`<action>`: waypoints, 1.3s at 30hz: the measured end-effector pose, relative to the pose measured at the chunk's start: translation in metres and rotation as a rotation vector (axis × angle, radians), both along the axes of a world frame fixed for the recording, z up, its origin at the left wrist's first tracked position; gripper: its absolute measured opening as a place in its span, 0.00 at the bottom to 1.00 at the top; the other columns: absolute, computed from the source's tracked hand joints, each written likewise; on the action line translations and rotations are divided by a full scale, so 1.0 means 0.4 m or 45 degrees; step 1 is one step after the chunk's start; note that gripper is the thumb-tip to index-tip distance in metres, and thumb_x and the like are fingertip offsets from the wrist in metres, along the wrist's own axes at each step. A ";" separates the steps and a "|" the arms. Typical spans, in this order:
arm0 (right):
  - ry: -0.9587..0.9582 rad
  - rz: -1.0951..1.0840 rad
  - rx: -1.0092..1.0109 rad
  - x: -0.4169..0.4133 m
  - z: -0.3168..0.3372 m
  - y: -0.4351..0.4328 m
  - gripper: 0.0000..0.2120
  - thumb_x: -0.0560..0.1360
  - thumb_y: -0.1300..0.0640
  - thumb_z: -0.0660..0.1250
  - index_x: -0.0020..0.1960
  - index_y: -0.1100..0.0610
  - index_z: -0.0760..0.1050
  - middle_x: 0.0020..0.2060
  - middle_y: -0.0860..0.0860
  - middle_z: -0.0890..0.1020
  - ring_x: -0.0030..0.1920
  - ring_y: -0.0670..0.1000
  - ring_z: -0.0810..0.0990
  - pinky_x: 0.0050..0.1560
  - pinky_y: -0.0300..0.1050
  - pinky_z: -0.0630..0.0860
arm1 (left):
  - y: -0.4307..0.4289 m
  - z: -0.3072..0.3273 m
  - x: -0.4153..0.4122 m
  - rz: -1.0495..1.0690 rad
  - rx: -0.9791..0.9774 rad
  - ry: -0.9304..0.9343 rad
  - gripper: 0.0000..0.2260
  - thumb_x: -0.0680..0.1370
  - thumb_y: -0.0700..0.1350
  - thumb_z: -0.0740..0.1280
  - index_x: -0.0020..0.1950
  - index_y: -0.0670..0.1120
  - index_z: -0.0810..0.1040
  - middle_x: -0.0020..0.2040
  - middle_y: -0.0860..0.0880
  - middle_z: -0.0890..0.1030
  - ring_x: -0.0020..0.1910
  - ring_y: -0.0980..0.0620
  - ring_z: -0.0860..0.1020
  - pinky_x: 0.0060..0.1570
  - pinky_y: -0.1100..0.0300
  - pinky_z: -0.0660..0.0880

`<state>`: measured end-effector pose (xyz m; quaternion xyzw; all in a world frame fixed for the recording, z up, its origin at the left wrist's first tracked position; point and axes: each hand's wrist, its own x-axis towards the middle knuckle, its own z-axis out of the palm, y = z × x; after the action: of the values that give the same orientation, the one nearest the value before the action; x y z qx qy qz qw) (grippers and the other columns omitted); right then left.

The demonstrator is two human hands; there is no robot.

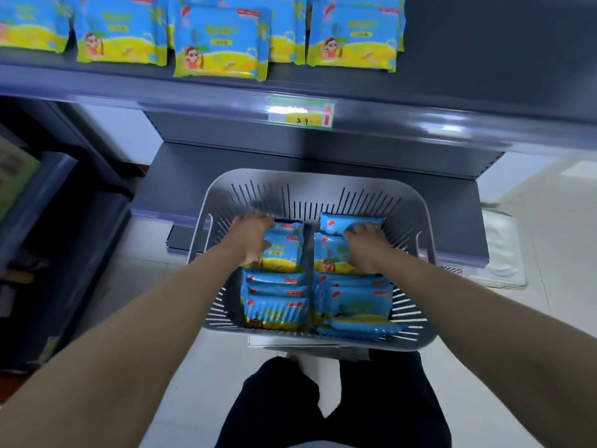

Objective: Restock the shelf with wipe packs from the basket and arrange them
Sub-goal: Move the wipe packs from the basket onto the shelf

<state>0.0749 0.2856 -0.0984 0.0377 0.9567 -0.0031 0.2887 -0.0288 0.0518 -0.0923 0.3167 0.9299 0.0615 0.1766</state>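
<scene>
Head | left hand (253, 236) fingers grip left pack (286, 252) | right hand (365, 245) fingers curl over far pack (334, 222) | inside basket (323, 176)

The price tag (301, 111) on the front lip is the marker here. Right above it runs the dark grey shelf (468, 76), and sitting directly on it is a row of blue-and-yellow wipe packs (352, 35), printed faces out, some tucked behind others. One wipe pack (221, 43), up and left of the tag, sits forward of its neighbours, nearest the lip. Below the tag, a lower shelf (168, 195) comes into view, and nearer than that the grey slotted basket (420, 205), with more packs (274, 295) lying in two columns inside it. What the basket rests on is hidden. Further below the tag, pale floor tiles (193, 383).
</scene>
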 end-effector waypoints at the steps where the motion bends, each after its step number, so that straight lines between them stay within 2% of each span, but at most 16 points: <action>1: 0.014 -0.025 -0.014 0.000 0.002 -0.001 0.29 0.74 0.53 0.64 0.72 0.59 0.60 0.70 0.58 0.62 0.69 0.60 0.60 0.70 0.56 0.57 | 0.002 -0.007 -0.004 0.000 -0.039 -0.010 0.21 0.75 0.44 0.67 0.67 0.44 0.70 0.66 0.43 0.71 0.64 0.43 0.69 0.65 0.49 0.61; 3: 0.033 -0.051 -0.046 -0.001 0.007 -0.002 0.26 0.74 0.54 0.65 0.69 0.58 0.62 0.68 0.58 0.65 0.68 0.60 0.62 0.69 0.56 0.59 | 0.008 -0.018 -0.011 -0.013 -0.139 -0.035 0.22 0.75 0.44 0.67 0.68 0.45 0.68 0.67 0.43 0.70 0.65 0.42 0.68 0.65 0.50 0.62; 7: 0.087 -0.031 -0.025 -0.001 0.023 -0.001 0.15 0.75 0.57 0.62 0.60 0.58 0.68 0.59 0.58 0.76 0.59 0.59 0.73 0.58 0.50 0.66 | 0.018 -0.040 -0.018 -0.069 -0.285 -0.099 0.27 0.74 0.45 0.69 0.71 0.46 0.65 0.68 0.44 0.68 0.66 0.43 0.67 0.66 0.49 0.63; 11: -0.036 -0.029 0.048 0.022 0.026 -0.009 0.15 0.76 0.58 0.63 0.62 0.56 0.71 0.61 0.56 0.75 0.62 0.58 0.72 0.62 0.54 0.65 | 0.023 -0.051 -0.025 -0.085 -0.393 -0.080 0.28 0.74 0.44 0.68 0.72 0.46 0.63 0.69 0.44 0.66 0.68 0.43 0.64 0.67 0.50 0.61; 13: -0.027 -0.054 0.040 0.025 0.035 -0.012 0.14 0.76 0.60 0.62 0.61 0.55 0.72 0.60 0.56 0.75 0.62 0.58 0.72 0.63 0.56 0.65 | 0.024 -0.053 -0.029 -0.101 -0.467 -0.047 0.22 0.74 0.44 0.67 0.68 0.46 0.68 0.66 0.44 0.70 0.66 0.44 0.65 0.65 0.51 0.61; 16: 0.015 -0.123 -0.075 0.016 0.085 -0.007 0.15 0.77 0.57 0.59 0.63 0.53 0.69 0.60 0.56 0.75 0.62 0.59 0.72 0.61 0.56 0.66 | 0.024 -0.044 -0.029 -0.112 -0.480 -0.067 0.12 0.74 0.43 0.68 0.56 0.46 0.76 0.59 0.45 0.73 0.62 0.44 0.68 0.62 0.52 0.64; 20: 0.127 -0.145 -0.205 -0.014 0.187 0.006 0.19 0.78 0.53 0.58 0.68 0.51 0.64 0.63 0.58 0.75 0.61 0.60 0.74 0.53 0.51 0.72 | 0.017 -0.003 -0.035 0.004 -0.252 -0.271 0.03 0.74 0.37 0.64 0.46 0.42 0.76 0.51 0.41 0.80 0.46 0.45 0.75 0.42 0.57 0.70; 22: 0.241 -0.111 -0.199 -0.034 0.243 0.012 0.17 0.78 0.52 0.58 0.66 0.51 0.66 0.61 0.58 0.76 0.59 0.61 0.74 0.49 0.49 0.71 | 0.016 0.018 -0.036 0.017 -0.224 -0.337 0.04 0.75 0.35 0.61 0.45 0.41 0.74 0.50 0.38 0.79 0.42 0.46 0.74 0.40 0.57 0.68; 24: 0.311 -0.076 -0.193 -0.049 0.295 0.019 0.16 0.78 0.51 0.59 0.64 0.51 0.67 0.59 0.58 0.77 0.58 0.61 0.75 0.47 0.49 0.70 | 0.013 0.022 -0.027 0.011 -0.266 -0.366 0.05 0.74 0.34 0.63 0.48 0.41 0.73 0.53 0.38 0.78 0.45 0.45 0.75 0.41 0.56 0.69; 26: 0.343 -0.066 -0.222 -0.061 0.334 0.024 0.14 0.77 0.50 0.59 0.62 0.50 0.67 0.57 0.58 0.78 0.55 0.60 0.77 0.46 0.48 0.69 | 0.015 0.009 -0.017 0.025 -0.298 -0.391 0.13 0.75 0.35 0.65 0.58 0.39 0.71 0.58 0.39 0.75 0.53 0.43 0.76 0.46 0.54 0.71; 29: 0.363 -0.048 -0.246 -0.063 0.356 0.019 0.15 0.77 0.50 0.60 0.63 0.50 0.67 0.56 0.57 0.78 0.54 0.60 0.76 0.45 0.48 0.70 | 0.014 -0.013 -0.001 0.041 -0.324 -0.370 0.23 0.77 0.37 0.63 0.71 0.39 0.63 0.68 0.39 0.68 0.65 0.42 0.69 0.57 0.55 0.70; 33: 0.386 -0.016 -0.211 -0.041 0.340 -0.006 0.14 0.78 0.52 0.59 0.63 0.52 0.66 0.56 0.57 0.78 0.53 0.60 0.77 0.42 0.48 0.68 | 0.004 -0.041 0.012 0.096 -0.331 -0.428 0.30 0.75 0.43 0.69 0.73 0.41 0.60 0.68 0.40 0.69 0.65 0.43 0.71 0.59 0.55 0.70; 35: 0.402 0.033 -0.167 -0.029 0.329 -0.013 0.12 0.78 0.53 0.59 0.61 0.53 0.67 0.56 0.57 0.78 0.53 0.59 0.76 0.42 0.48 0.68 | 0.001 -0.045 0.018 0.073 -0.411 -0.350 0.23 0.72 0.44 0.71 0.66 0.41 0.69 0.62 0.40 0.72 0.62 0.42 0.72 0.60 0.52 0.71; 37: 0.406 0.061 -0.146 -0.022 0.325 -0.015 0.11 0.78 0.54 0.59 0.60 0.53 0.68 0.56 0.56 0.78 0.53 0.59 0.76 0.42 0.47 0.68 | 0.002 -0.031 0.027 0.032 -0.471 -0.272 0.11 0.71 0.45 0.71 0.49 0.42 0.75 0.52 0.43 0.75 0.58 0.42 0.73 0.57 0.52 0.71; 38: 0.409 0.062 -0.141 -0.021 0.327 -0.014 0.11 0.78 0.54 0.59 0.60 0.53 0.68 0.56 0.56 0.79 0.53 0.59 0.76 0.42 0.48 0.68 | 0.004 -0.024 0.027 0.029 -0.453 -0.247 0.10 0.70 0.45 0.72 0.47 0.42 0.76 0.50 0.44 0.76 0.57 0.43 0.74 0.55 0.52 0.71; 39: 0.415 0.051 -0.144 -0.021 0.331 -0.013 0.11 0.78 0.54 0.59 0.60 0.53 0.68 0.55 0.56 0.79 0.53 0.59 0.77 0.42 0.48 0.69 | 0.004 -0.014 0.026 0.025 -0.397 -0.223 0.11 0.70 0.44 0.71 0.49 0.41 0.77 0.50 0.44 0.77 0.56 0.43 0.75 0.54 0.53 0.72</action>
<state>0.0665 0.2806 0.0339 0.0013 0.9897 -0.0573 0.1314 -0.0186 0.0535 -0.0977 0.2697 0.9122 -0.0545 0.3034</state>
